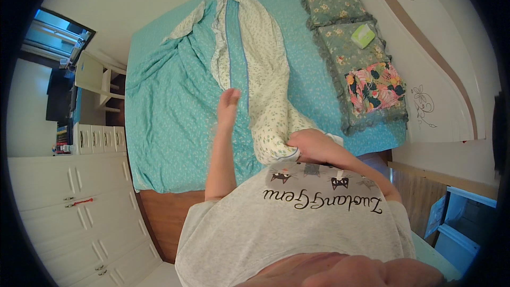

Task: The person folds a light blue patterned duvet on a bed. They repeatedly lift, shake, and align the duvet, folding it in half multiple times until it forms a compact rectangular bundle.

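A quilt lies partly folded across the bed, with a teal floral side (pixel 171 87) spread at the left. Its cream side with small green leaves (pixel 265 44) shows as a long folded strip down the middle. My right hand (pixel 308 143) grips the quilt's gathered near edge, close to my body. Above the quilt, beside the blue-piped border of the strip, my left hand (pixel 228 103) is held out. It is slightly blurred and seen edge-on, with nothing visible in it. Whether it touches the cloth is unclear.
Ruffled green floral pillows (pixel 338 44) line the headboard (pixel 434 59) at the right. On them lie a green tissue pack (pixel 363 36) and a folded tropical-print cloth (pixel 376 86). White cabinets (pixel 75 199), a chair (pixel 93 73) and a wooden floor (pixel 167 215) are at the left.
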`<state>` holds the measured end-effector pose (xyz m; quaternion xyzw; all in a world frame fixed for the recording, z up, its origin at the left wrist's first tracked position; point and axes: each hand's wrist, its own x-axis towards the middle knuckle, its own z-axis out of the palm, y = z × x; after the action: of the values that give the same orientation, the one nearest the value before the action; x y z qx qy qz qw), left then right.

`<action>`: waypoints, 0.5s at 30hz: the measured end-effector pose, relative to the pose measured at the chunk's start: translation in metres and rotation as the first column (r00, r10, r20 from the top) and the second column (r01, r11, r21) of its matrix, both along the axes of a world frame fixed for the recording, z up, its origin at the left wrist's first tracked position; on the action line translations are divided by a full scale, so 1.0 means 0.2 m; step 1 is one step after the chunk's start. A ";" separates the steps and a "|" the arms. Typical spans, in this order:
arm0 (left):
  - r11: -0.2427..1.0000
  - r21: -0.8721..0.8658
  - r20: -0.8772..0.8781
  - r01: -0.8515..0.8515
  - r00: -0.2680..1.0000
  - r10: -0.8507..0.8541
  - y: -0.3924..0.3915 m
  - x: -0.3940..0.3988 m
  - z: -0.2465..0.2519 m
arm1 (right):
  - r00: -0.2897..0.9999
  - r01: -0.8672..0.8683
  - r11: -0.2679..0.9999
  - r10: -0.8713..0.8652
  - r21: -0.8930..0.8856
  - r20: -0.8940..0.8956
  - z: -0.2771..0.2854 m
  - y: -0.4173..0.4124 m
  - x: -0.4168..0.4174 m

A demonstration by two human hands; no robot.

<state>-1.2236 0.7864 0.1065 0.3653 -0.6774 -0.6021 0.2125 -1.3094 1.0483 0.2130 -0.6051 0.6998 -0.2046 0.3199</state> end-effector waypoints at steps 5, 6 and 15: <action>0.774 -0.308 0.557 0.553 0.765 -0.324 0.37 -0.34 -0.06 | 0.999 0.034 0.997 -0.036 -0.063 -0.026 -0.10 -0.01 0.01; 0.699 -0.204 0.691 0.685 0.607 -0.393 0.39 -0.37 -0.12 | 0.998 0.053 0.997 -0.054 -0.057 -0.030 -0.14 -0.01 0.00; 0.843 0.111 0.727 0.527 0.535 -0.430 0.16 -0.19 -0.51 | 0.985 0.140 0.982 -0.151 0.123 0.086 -0.15 0.00 -0.01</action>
<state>-1.2612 0.8180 0.0044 0.3599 -0.8130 -0.3982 -0.2258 -1.3119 1.0474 0.1822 -0.5220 0.7370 -0.2147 0.3717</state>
